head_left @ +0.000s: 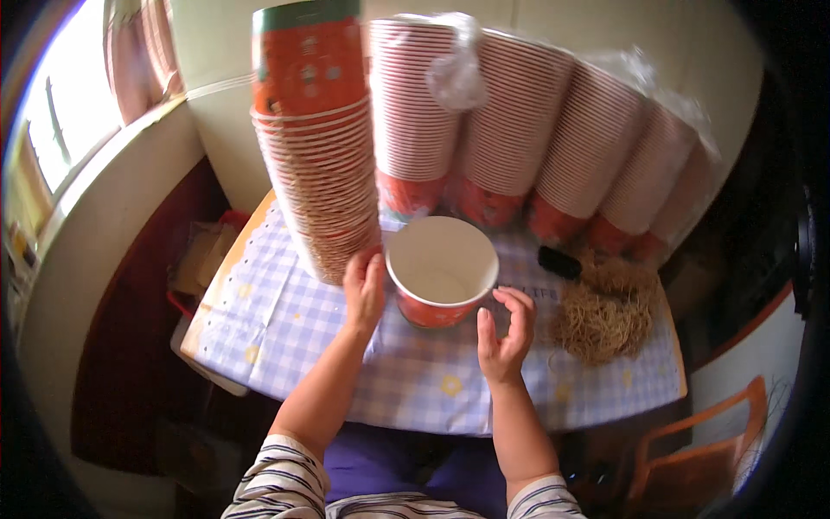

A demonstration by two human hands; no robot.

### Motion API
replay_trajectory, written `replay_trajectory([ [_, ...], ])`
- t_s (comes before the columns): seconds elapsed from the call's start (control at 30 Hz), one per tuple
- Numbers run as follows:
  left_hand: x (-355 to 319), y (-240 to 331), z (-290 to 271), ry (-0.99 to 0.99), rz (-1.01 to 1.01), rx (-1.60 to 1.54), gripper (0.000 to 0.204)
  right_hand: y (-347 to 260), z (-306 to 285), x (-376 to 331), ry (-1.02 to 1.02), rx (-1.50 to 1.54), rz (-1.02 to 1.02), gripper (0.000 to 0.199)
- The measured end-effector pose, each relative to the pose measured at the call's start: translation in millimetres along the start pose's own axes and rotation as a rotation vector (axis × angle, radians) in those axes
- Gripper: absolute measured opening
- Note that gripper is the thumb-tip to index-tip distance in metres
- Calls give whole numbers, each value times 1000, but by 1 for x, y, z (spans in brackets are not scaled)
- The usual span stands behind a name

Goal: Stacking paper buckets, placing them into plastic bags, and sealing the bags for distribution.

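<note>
Head view: one paper cup [443, 270] stands upright on the table [415, 402], mouth up, white inside and red outside, between the two hands. Left hand [365, 292] is upright at the cup's left side, in the narrow space beside a tall cup stack [320, 186]; cannot tell whether it grips or merely touches either one. Right hand [506, 336] is just beside the cup's right side, thumb and fingers spread apart, fingertips near the rim (contact not certain at this angle). Tall stack: nested, with an upside-down red cup with a green band on top. Behind the cup, wrapped stacks [519, 117] of nested cups form a row, clear plastic bunched at their tops. To the right: tangled straw-coloured fibre [609, 322], with a small black object [559, 262] near it.
</note>
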State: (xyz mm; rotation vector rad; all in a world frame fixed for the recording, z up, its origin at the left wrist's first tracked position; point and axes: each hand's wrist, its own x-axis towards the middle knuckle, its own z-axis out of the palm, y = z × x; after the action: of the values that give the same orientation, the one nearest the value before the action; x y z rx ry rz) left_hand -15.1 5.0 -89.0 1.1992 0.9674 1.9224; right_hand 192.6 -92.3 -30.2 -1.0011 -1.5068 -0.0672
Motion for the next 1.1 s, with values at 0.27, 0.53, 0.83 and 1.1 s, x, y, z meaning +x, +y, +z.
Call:
replay_trajectory([
  [0.27, -3, -7, -7, 103, -45, 103, 24, -67, 40, 36, -520, -371, -249, 48],
  [0.53, -8, 10, -1, -16, -171, -76, 33, -23, -5, 58, -703, -330, -178, 11],
  [0.83, -41, 42, 19, -503, -200, 10, 31, 5, -63, 75, -745, -439, -108, 16],
  [1.1, -51, 44, 34, -471, -286, 20, 27, -8, -53, 60, -709, -493, -115, 29],
])
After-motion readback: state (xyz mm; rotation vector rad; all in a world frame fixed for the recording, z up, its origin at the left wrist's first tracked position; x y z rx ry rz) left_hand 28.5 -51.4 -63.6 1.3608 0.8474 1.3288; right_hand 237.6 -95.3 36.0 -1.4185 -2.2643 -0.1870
